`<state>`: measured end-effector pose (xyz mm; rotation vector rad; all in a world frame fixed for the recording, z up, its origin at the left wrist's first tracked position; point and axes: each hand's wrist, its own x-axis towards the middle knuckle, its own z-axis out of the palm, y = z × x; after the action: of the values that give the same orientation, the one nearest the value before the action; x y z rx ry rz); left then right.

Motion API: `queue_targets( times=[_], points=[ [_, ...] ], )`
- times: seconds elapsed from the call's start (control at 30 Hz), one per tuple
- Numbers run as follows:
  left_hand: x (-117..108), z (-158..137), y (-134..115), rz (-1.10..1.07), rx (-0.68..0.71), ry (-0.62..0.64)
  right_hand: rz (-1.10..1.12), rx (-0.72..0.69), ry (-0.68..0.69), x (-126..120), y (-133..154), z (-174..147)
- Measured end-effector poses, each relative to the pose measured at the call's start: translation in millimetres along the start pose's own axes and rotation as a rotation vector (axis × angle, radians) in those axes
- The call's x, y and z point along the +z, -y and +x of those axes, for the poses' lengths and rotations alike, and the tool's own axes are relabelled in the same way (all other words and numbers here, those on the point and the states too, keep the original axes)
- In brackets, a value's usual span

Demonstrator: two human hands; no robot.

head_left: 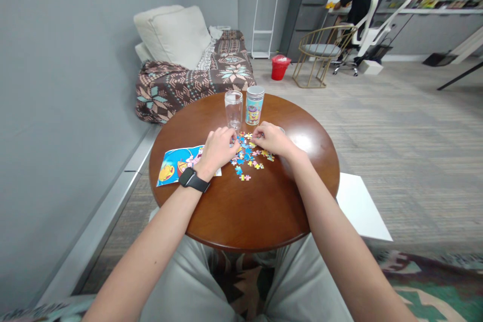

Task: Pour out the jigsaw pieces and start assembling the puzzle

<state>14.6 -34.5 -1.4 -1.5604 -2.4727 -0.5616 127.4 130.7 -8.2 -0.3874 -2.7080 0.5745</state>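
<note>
A loose heap of small jigsaw puzzle pieces [247, 155], blue, yellow and pink, lies on the round brown table [245, 216]. At the heap's left edge is my left hand [218, 150], fingers curled down among the pieces. My right hand [270, 138] reaches the upper right of the heap with its fingertips pinched together. Whatever either set of fingertips holds is too small or hidden to make out. Partly under my left wrist lies a colourful picture sheet [173, 163]. Behind the hands stand an open clear jar [234, 110] and a lidded cartoon-printed jar [254, 106].
Past the table is a sofa with a patterned cover [232, 63]. A red bin [279, 68] and a gold-framed chair [320, 50] stand on the floor behind. A person in black [362, 2] is at the far counter. A white board [360, 206] lies right of the table.
</note>
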Motion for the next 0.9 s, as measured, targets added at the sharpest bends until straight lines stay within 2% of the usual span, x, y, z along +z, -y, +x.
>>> queue_targets(
  times=[0.2,0.47,0.9],
  points=[
    [2.0,0.6,1.4,-0.014,0.01,0.005,0.012,-0.026,0.071,-1.6,0.3,0.0],
    [0.2,0.3,0.0,-0.039,0.01,0.016,0.104,0.025,0.094,0.2,-0.4,0.1],
    [-6.9,-0.1,-5.0,0.004,-0.035,0.035,0.069,-0.025,0.043,1.4,-4.6,1.0]
  ],
)
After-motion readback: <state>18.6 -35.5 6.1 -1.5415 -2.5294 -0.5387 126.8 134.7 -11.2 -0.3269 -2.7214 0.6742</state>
